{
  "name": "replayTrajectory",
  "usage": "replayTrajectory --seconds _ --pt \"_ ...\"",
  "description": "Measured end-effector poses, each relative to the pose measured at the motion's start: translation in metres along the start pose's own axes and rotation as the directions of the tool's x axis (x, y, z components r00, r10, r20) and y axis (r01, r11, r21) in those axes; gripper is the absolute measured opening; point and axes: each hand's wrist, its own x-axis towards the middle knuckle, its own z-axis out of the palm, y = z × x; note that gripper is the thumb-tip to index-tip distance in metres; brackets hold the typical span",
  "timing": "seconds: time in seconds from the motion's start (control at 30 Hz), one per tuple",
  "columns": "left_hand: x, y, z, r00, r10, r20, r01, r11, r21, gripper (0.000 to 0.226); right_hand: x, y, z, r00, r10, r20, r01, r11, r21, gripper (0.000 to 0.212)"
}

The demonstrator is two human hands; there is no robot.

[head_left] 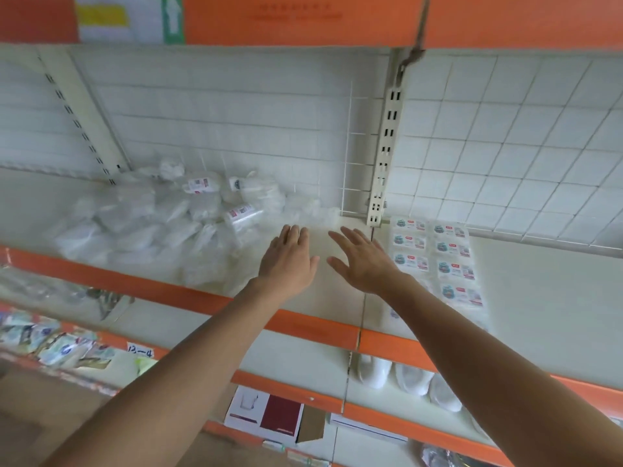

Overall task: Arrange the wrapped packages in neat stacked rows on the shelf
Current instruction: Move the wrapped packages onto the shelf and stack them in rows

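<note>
Left hand [288, 261] flat, fingers straight, empty, right hand [362, 261] spread, empty, above shelf [337, 298]

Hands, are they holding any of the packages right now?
No, the left hand and right hand both show straight, spread fingers with nothing in them.

Two arms are in view, both bare along all that shows. The left forearm [188, 358] and the right forearm [488, 352] are long and slim, narrowing at the wrists. The left hand [286, 261] and the right hand [362, 264] are bare too, with slender fingers [296, 234]; finer detail is blurred.
</note>
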Motion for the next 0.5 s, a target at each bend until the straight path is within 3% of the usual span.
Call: replayTrajectory --seconds 0.23,0.37,0.5 --pt "-0.035 -0.069 0.006 0.993 -0.025 -0.111 0.020 0.999 -0.049 0.052 0.032 -0.066 0.020 0.993 -0.114 -0.008 0.114 0.992 0.056 0.062" --pt "-0.045 -0.097 0.012 0.994 -0.081 -0.066 0.080 0.996 -0.029 0.040 0.043 -0.086 0.030 0.985 -0.168 -0.040 0.171 0.982 0.079 0.059" --pt "-0.048 -0.112 0.021 0.999 -0.045 0.002 0.045 0.999 0.001 0.036 0.044 -0.095 0.040 0.977 -0.207 -0.055 0.212 0.972 0.099 0.052"
